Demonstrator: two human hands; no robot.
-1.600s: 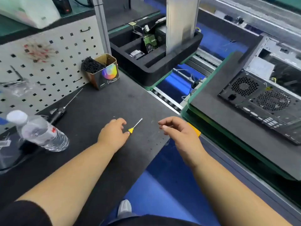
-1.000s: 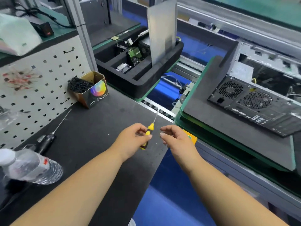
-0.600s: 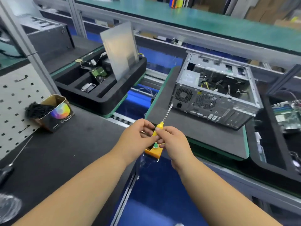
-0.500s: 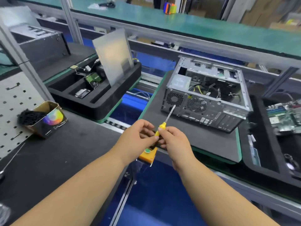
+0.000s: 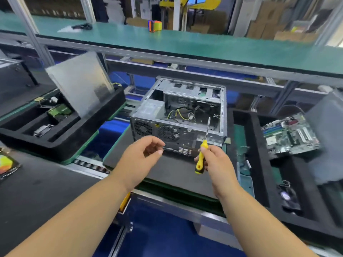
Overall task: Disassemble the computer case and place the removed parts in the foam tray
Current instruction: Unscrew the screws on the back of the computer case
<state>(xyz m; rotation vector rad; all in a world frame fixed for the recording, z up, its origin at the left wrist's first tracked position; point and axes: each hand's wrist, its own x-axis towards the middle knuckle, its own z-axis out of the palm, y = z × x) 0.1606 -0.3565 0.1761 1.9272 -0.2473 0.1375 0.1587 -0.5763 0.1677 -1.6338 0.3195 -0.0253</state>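
1. Factory benches surround us, with a green shelf running across the back.
2. Our right hand grips a yellow-handled screwdriver, shaft pointing up and away.
3. Our left hand is empty, fingers loosely curled.
4. Straight ahead of both hands, on a dark mat, sits the computer case, open side up; the right hand is nearer its opening.
5. One foam tray lies to the left, another foam tray to the right.
6. We can read no labels or writing.
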